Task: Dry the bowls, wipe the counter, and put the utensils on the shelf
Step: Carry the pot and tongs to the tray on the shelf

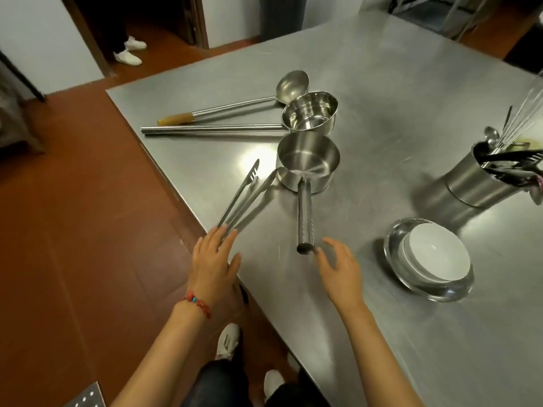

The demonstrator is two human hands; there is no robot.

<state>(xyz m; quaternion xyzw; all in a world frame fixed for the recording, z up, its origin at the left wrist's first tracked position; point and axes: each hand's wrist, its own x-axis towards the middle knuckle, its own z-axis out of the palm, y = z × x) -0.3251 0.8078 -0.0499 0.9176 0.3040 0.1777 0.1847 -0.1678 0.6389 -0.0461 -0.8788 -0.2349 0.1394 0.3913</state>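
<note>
The left hand [214, 259] is spread flat, fingers straight, and its fingertips touch the near end of the tongs [245, 195], which lie at the edge of the steel counter [382, 83]. The right hand [338, 268] is open with relaxed fingers and holds nothing; its fingertips are just beside the handle end of the near pan [308, 163]. This pan is empty. Behind it stands a second pan [310, 113], also empty, with a long handle to the left, and a ladle [292, 83] lies beside it. On the right, a white bowl [435, 254] sits inside a glass bowl [429, 289]. Farther right, a steel canister [476, 183] holds a whisk, spoons and dark utensils.
</note>
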